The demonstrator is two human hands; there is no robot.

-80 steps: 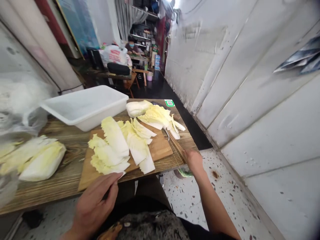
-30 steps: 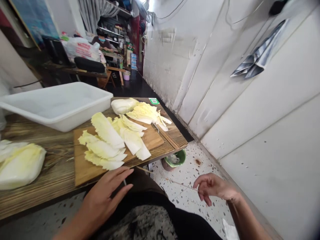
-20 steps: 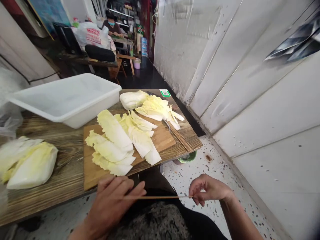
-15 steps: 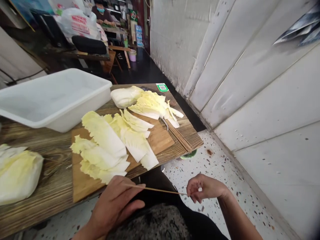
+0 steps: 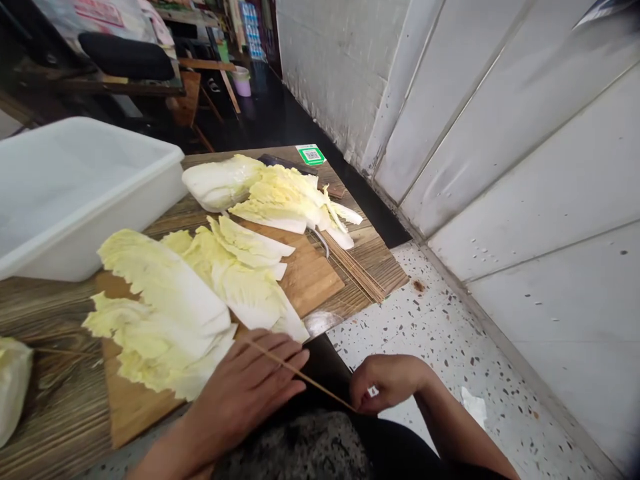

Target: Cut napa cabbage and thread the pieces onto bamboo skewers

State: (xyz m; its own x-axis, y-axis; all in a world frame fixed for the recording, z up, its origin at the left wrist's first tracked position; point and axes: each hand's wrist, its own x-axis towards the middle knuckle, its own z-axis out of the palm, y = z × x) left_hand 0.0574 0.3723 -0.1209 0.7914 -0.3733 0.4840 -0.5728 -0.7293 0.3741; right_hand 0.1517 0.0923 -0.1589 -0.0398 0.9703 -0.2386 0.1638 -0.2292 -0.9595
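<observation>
My right hand [image 5: 387,382] pinches the near end of a thin bamboo skewer [image 5: 300,375] over my lap. The skewer slants up and left across the fingers of my left hand [image 5: 247,393], which lie flat and spread at the near edge of the wooden cutting board [image 5: 310,277]. Cut napa cabbage leaves [image 5: 170,300] cover the board, and the nearest leaf touches my left fingertips. Beyond the board lies a cabbage piece with loose leaves [image 5: 265,190]. A bundle of skewers [image 5: 355,270] lies on the table at the board's right.
A white plastic tub [image 5: 75,193] stands on the wooden table [image 5: 50,400] at the left. Another cabbage piece [image 5: 13,387] shows at the left edge. A green QR sticker [image 5: 310,155] is at the table's far end. White wall panels close the right; speckled floor lies below.
My right hand left the skewer bundle on the table with one skewer and brought it over my lap. The skewer now lies across my left fingers; the view has tilted down.
</observation>
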